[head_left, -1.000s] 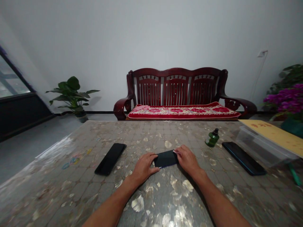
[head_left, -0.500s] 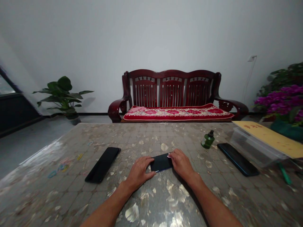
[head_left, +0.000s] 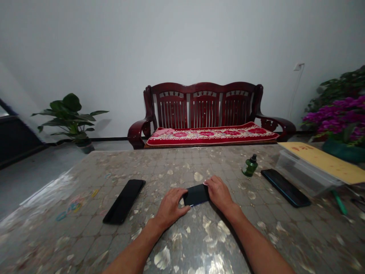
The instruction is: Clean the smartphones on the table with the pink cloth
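A dark smartphone (head_left: 196, 195) lies sideways, screen up, low over the table in front of me. My left hand (head_left: 172, 205) grips its left end, thumb along the near edge and fingers at the far edge. At the right end, my right hand (head_left: 219, 193) is closed around the far corner, its fingertips partly hidden. A small whitish spot shows at those fingertips; I cannot make out what it is. To the left of my hands lies a second black smartphone (head_left: 124, 201), and a third smartphone (head_left: 285, 187) rests on the right.
A green bottle (head_left: 250, 166) stands at the right, near a clear plastic box (head_left: 306, 173) topped by a yellow envelope-like sheet (head_left: 325, 158). Coloured rubber bands (head_left: 74, 205) lie at left. A green-handled tool (head_left: 339, 202) is by the box. Beyond the table (head_left: 159, 163) stands a wooden bench (head_left: 205, 108).
The view has shifted slightly. My right fingers have moved a little at the phone's far right corner, and the whitish spot shows less. Both hands stay on the phone.
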Demonstrator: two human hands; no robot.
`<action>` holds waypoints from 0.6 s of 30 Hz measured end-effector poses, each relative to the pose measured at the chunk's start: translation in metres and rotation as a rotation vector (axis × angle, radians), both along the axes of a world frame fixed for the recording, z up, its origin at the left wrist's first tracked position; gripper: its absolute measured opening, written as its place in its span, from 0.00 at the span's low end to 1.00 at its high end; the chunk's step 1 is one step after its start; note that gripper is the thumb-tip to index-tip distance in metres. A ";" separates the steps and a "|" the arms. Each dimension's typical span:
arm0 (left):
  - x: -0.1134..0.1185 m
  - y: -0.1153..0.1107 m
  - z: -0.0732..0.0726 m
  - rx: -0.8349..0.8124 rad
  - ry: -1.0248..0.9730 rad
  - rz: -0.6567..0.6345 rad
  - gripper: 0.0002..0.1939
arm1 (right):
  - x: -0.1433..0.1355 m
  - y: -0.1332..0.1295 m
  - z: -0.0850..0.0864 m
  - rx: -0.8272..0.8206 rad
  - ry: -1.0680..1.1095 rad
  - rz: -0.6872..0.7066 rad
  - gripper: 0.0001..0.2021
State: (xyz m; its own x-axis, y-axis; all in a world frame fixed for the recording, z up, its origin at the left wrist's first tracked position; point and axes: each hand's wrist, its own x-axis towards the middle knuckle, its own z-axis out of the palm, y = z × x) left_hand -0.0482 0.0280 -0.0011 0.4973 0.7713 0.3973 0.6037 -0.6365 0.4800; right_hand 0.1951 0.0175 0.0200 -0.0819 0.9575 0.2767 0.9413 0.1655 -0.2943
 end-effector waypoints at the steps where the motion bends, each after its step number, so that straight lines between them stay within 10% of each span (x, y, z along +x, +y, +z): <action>1: 0.000 0.000 0.000 0.001 -0.004 -0.004 0.24 | 0.002 0.001 0.000 0.007 -0.014 -0.031 0.16; 10: 0.001 -0.001 0.001 -0.011 -0.017 0.010 0.24 | -0.018 -0.001 -0.006 0.036 0.035 0.148 0.14; 18: 0.002 -0.003 0.007 -0.045 -0.030 0.033 0.20 | -0.004 0.002 0.001 0.003 -0.026 -0.046 0.14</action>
State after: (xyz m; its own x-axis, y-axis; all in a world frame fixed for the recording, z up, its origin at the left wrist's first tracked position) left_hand -0.0460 0.0245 0.0062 0.4596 0.8045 0.3761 0.6086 -0.5938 0.5264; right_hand 0.1908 0.0194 0.0209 -0.0453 0.9596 0.2779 0.9552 0.1231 -0.2693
